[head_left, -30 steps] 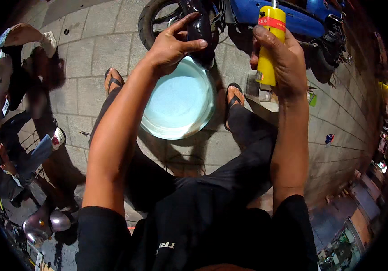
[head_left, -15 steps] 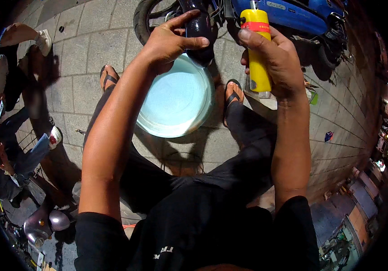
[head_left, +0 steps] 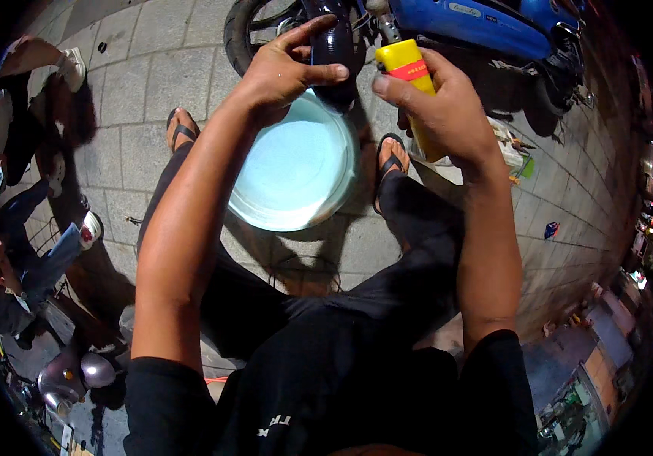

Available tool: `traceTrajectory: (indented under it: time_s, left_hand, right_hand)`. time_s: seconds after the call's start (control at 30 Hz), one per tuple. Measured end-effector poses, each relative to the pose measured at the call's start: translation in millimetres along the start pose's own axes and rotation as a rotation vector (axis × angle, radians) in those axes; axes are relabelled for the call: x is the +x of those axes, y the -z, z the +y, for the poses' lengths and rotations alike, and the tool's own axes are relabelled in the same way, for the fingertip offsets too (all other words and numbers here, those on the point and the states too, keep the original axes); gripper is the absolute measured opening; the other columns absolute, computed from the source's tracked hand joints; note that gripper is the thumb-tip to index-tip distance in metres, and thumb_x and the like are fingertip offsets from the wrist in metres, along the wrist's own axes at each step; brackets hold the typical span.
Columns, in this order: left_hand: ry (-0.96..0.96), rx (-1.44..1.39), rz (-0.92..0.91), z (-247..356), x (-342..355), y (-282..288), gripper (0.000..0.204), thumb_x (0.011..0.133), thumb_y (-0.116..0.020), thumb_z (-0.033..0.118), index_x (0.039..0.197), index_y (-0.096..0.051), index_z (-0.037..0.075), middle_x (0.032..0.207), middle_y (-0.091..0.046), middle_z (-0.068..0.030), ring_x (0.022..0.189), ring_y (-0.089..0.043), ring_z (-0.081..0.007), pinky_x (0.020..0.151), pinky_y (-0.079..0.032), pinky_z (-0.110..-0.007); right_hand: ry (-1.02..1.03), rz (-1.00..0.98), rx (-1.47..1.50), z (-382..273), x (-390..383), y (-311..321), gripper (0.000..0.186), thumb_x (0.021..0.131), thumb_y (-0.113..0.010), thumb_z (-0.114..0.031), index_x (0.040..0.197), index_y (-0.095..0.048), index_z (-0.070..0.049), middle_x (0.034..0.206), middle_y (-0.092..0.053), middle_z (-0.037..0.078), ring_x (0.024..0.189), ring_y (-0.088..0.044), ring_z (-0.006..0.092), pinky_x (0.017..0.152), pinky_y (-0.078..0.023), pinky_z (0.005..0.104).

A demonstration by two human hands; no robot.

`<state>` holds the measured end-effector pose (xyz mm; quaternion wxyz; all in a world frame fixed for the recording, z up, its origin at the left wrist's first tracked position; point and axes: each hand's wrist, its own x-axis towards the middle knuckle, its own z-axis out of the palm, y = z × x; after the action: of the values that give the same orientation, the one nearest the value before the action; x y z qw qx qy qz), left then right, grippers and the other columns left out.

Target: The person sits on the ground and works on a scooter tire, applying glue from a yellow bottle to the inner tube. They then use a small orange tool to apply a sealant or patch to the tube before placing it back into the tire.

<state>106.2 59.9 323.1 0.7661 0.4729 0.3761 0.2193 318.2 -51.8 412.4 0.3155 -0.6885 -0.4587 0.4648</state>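
Head view: left hand (head_left: 284, 76) touching a glossy black tube (head_left: 332, 53), thumb and forefinger spread wide along it, other fingers partly hidden; impossible to tell how firmly pressed. Right hand (head_left: 452, 114) with a closed grip on a yellow tool (head_left: 408, 68), red-banded, metal nose (head_left: 389, 29) tilted up and leftward, apart from the tube but near it. Tube just beside the wheel (head_left: 241, 38), lower end over the far edge of a pale basin (head_left: 281, 219). Most likely trouble, by judgement: a scraped, or even burnt, left forefinger or thumb, from bringing the metal nose across too fast with both lying so near; cannot tell whether idle or running. Next, perhaps, a gouge in the tube from too steep an angle or too hard a push. Also possible: tube slipping toward the basin, through too light a touch or damp skin. Lesser risk: yellow tool dropped onto paving (head_left: 178, 76) or onto the sandalled right foot (head_left: 391, 161), from a tired wrist with no support below. Finally, possibly a knock against the blue scooter (head_left: 471, 26) close behind, from too long a reach.
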Motion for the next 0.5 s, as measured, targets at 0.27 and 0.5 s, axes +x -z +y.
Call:
traceTrajectory:
  time_s: [0.27, 0.5]
  left_hand:
    - [0.029, 0.003, 0.015, 2, -2, -2, 0.087, 0.084, -0.090, 0.004, 0.161, -0.050, 0.015, 0.124, -0.071, -0.0166, 0.113, -0.073, -0.0267, 0.100, -0.062, -0.039]
    - [0.044, 0.016, 0.004, -3, 2, 0, 0.082, 0.084, -0.089, 0.001, 0.157, -0.055, 0.013, 0.111, -0.075, -0.0127, 0.101, -0.075, -0.0220, 0.093, -0.063, -0.037]
  right_hand:
    - [-0.096, 0.012, -0.047, -9, 3, -7, 0.063, 0.088, -0.087, -0.052, 0.117, -0.066, 0.001, 0.093, -0.072, 0.006, 0.073, -0.069, 0.0130, 0.064, -0.057, 0.0298]
    - [-0.038, 0.002, -0.266, 7, 9, -7, 0.071, 0.084, -0.089, -0.050, 0.126, -0.066, 0.002, 0.105, -0.076, 0.017, 0.092, -0.074, 0.0243, 0.083, -0.059, 0.0379]
